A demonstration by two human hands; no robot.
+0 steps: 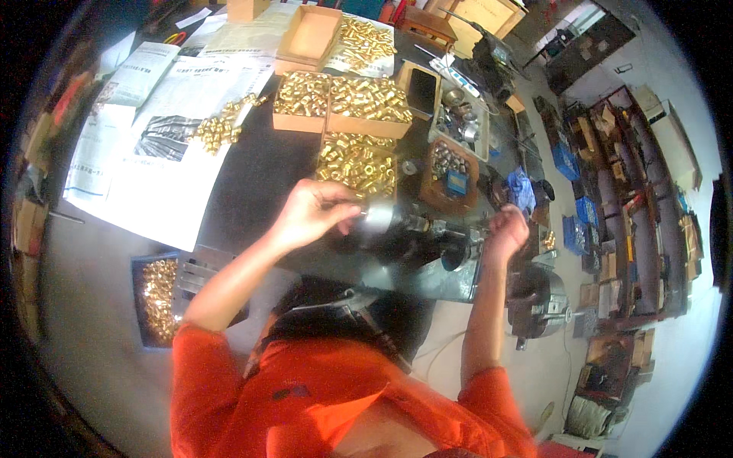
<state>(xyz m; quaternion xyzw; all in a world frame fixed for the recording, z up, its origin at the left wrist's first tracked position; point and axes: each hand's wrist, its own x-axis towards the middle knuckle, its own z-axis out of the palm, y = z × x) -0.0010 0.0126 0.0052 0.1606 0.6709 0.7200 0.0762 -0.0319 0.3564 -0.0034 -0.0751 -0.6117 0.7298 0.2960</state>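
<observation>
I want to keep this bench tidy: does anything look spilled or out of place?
Perhaps the small heap of brass-coloured fittings lying loose on the newspaper, left of the filled cardboard boxes: similar pieces sit in those boxes. It may be deliberate, though.

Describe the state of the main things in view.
Left hand: pinched at the metal cylinder, contents unclear
Right hand: curled, contents hidden
Side-by-side cardboard boxes: open, filled with brass fittings
Far cardboard box: open
Blue bin: open, holding brass pieces
Newspapers: spread out
</observation>
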